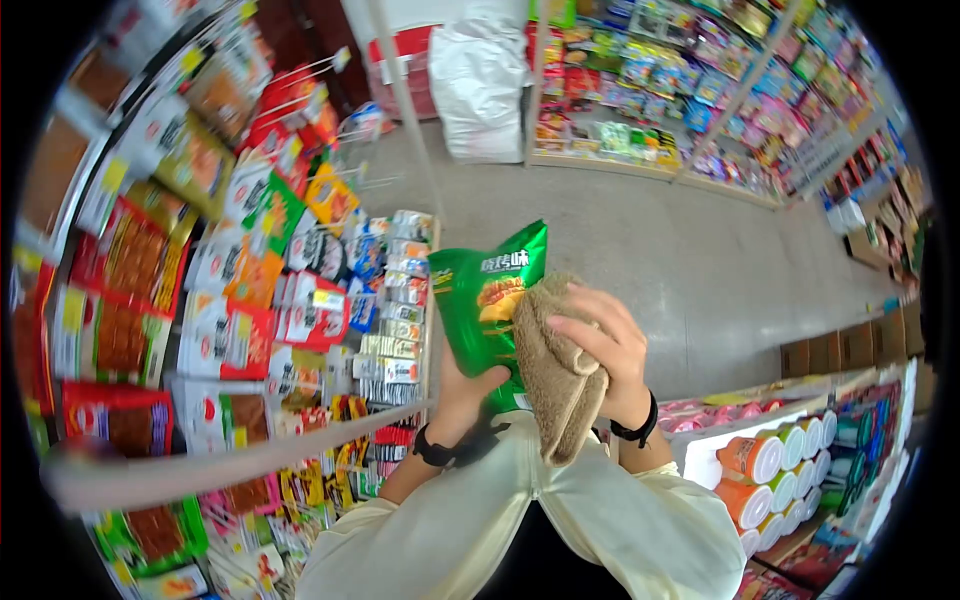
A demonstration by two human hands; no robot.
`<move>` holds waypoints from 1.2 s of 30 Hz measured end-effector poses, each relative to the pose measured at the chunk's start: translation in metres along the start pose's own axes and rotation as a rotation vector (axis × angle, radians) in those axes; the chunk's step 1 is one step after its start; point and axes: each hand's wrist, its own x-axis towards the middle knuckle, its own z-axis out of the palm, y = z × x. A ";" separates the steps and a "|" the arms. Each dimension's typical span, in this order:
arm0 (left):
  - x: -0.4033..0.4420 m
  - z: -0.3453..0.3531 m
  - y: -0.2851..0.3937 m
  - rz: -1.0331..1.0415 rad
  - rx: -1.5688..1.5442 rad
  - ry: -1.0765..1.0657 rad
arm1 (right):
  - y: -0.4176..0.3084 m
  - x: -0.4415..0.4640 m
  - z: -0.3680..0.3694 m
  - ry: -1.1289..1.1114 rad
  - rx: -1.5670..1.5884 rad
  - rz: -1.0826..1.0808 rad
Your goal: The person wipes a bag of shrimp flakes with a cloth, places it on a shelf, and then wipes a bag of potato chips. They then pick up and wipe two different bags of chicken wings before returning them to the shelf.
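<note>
Bag (460,310) first, since that is what the person has up in front of them: 3 white characters near its top read 烧烤味, barbecue flavour. A line of lettering under them is too small for me to read, and so is the yellow print by the upper left corner.

The left hand (465,395) has the bag by its lower left part, thumb pressed flat on the front; the other fingers are mostly hidden, so I cannot tell how they sit. The right hand (608,345) is curled over a brown cloth (560,385), fingers bent around its top, and the cloth lies against the bag's right side. Whether any finger reaches the bag beneath the cloth, I cannot tell.

The bag is shiny green and tilted, its top edge dipping between 2 raised corners, with orange and yellow food pictured under the characters, partly covered by the cloth.

A black band (433,447) circles each wrist. Left of the grip hang rows of packs (225,335), many red and white. Right of it and lower are tubs (745,458) with pale lids. Straight beyond the grip stands a white sack (480,90), well apart.
</note>
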 end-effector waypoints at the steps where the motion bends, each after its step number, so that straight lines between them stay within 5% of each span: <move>1: 0.012 0.008 -0.001 -0.011 -0.016 -0.015 | 0.008 -0.004 -0.006 -0.018 -0.007 0.037; 10: 0.135 0.075 -0.024 -0.018 0.134 -0.345 | 0.062 -0.026 -0.071 -0.086 0.010 0.506; 14: 0.201 0.096 -0.031 -0.351 0.237 -0.657 | 0.113 -0.042 -0.080 0.102 0.135 0.556; 16: 0.235 0.111 -0.032 -0.624 0.024 -0.784 | 0.127 -0.033 -0.087 0.109 0.035 0.743; 20: 0.288 0.151 -0.041 -0.481 0.179 -0.806 | 0.159 -0.009 -0.089 0.347 -0.008 0.788; 22: 0.316 0.173 -0.044 -0.527 0.128 -0.830 | 0.165 0.000 -0.089 0.647 -0.038 0.942; 24: 0.334 0.191 -0.054 -0.255 0.244 -0.824 | 0.164 0.002 -0.097 0.902 0.151 0.973; 26: 0.347 0.207 -0.061 -0.297 0.251 -0.930 | 0.168 -0.004 -0.090 1.087 0.294 1.025; 29: 0.352 0.231 -0.076 -0.340 0.283 -1.121 | 0.188 0.006 -0.083 1.142 -0.054 1.224; 36: 0.362 0.290 -0.113 -0.562 0.253 -1.491 | 0.194 -0.030 -0.105 1.689 0.186 1.027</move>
